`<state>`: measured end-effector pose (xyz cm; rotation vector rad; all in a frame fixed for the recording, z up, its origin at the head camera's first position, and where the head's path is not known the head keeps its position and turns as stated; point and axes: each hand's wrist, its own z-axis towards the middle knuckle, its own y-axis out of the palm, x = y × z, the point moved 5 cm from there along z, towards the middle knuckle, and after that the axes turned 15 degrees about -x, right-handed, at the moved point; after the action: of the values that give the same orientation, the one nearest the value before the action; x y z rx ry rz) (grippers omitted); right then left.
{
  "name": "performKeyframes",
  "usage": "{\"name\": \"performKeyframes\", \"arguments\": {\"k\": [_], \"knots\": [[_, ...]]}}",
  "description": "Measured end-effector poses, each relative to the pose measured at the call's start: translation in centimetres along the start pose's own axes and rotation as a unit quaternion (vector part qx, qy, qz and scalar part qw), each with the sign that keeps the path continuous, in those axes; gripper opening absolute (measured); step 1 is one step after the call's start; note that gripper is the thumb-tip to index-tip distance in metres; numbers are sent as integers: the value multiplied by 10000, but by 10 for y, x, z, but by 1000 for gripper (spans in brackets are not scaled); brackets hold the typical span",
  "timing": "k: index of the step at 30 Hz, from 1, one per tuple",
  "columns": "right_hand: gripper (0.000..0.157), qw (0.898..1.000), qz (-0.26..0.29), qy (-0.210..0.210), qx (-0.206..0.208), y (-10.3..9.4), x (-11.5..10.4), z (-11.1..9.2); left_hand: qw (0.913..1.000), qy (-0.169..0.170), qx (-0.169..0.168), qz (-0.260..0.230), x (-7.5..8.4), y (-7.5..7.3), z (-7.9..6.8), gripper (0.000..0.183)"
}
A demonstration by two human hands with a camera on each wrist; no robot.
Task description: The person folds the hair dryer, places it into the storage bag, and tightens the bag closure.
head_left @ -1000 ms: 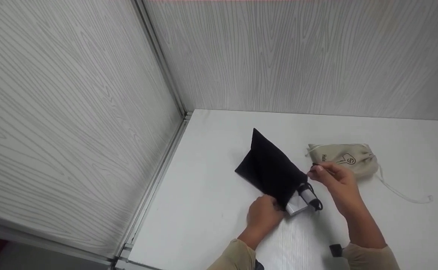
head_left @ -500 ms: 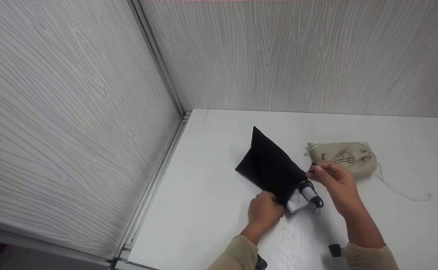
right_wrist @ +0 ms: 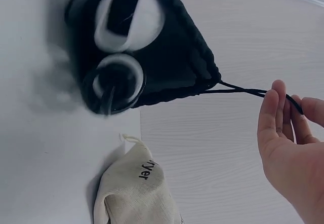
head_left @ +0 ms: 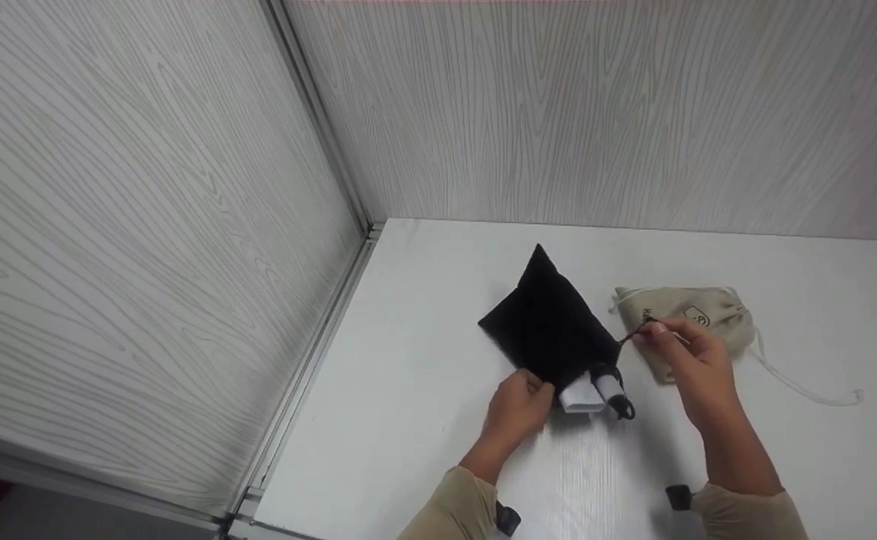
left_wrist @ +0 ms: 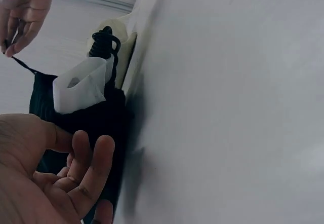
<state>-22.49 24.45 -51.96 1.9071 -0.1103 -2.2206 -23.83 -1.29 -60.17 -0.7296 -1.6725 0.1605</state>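
A black drawstring bag (head_left: 558, 322) lies at an angle on the white table, its mouth facing the person. From that mouth protrude a white hollow flattened piece (left_wrist: 81, 87) and, beside it, a white cylindrical end (head_left: 608, 386) with a looped black cord (left_wrist: 104, 44). My left hand (head_left: 517, 409) pinches the bag's near left edge at the mouth. On the other side my right hand (head_left: 697, 367) pinches the bag's black drawstring (right_wrist: 243, 88) between thumb and fingers and holds it taut. What lies deeper inside the bag is hidden.
A beige drawstring pouch (head_left: 678, 300) with printed lettering lies behind my right hand, its white cord (head_left: 806, 391) trailing right across the table (head_left: 378, 420). Wood-grain panels stand at the left (head_left: 145, 225) and back (head_left: 596, 112).
My right hand has moved slightly right, drawing a length of drawstring out from the bag's corner. The bag has turned a little, and my left hand has shifted slightly up and left with its edge.
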Motion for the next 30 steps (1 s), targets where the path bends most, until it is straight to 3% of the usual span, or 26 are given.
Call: {"name": "performKeyframes", "arguments": {"k": [7,13,23,28,30], "knots": [[15,9997,-47,-94,231,-5,-4,2,9951,569,285,-761,27,-43,0,12],[23,9983,116,-482,310,-6,-11,4,9888,777,395,-1213,49,-69,-2,10],[23,9918,622,-956,576,-8,-29,7,9776,1440,418,-1477,77,-81,-7,10],[20,9892,845,-965,708,-10,-40,7,9644,1931,430,-1753,89,-87,-7,10],[21,9903,786,-902,704,-11,-40,8,9597,1964,347,-1982,90,-87,-6,10]]}}
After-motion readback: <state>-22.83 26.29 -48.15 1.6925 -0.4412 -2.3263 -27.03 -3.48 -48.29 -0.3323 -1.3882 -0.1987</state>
